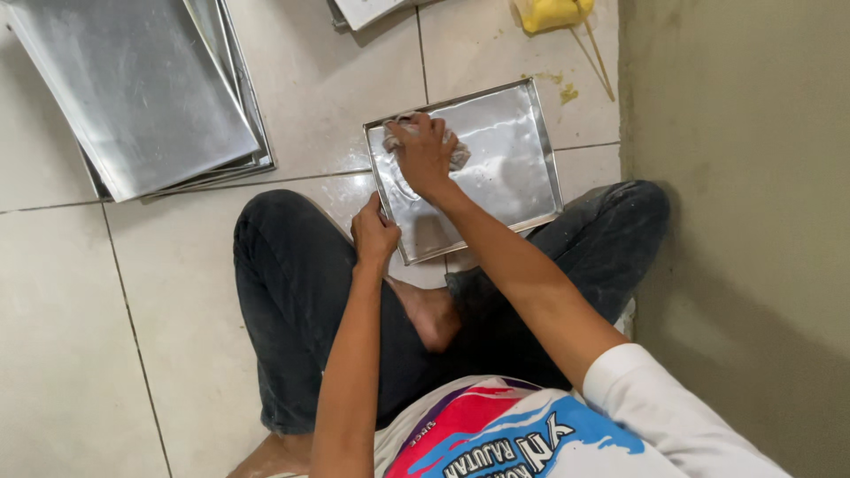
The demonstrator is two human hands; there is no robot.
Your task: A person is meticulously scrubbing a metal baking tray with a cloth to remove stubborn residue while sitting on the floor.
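A shallow rectangular metal tray [518, 168] lies on the tiled floor in front of my crossed legs. My right hand [423, 152] presses a crumpled whitish cloth [458, 157] onto the tray's far left part. My left hand [374, 234] grips the tray's near left edge. The tray's surface looks smeared and shiny.
A stack of larger metal trays [133, 88] lies on the floor at the upper left. A yellow lump in a clear bag [553, 12] sits by the wall at the top, with yellow crumbs [568, 91] below it. A plain wall [744, 177] runs along the right.
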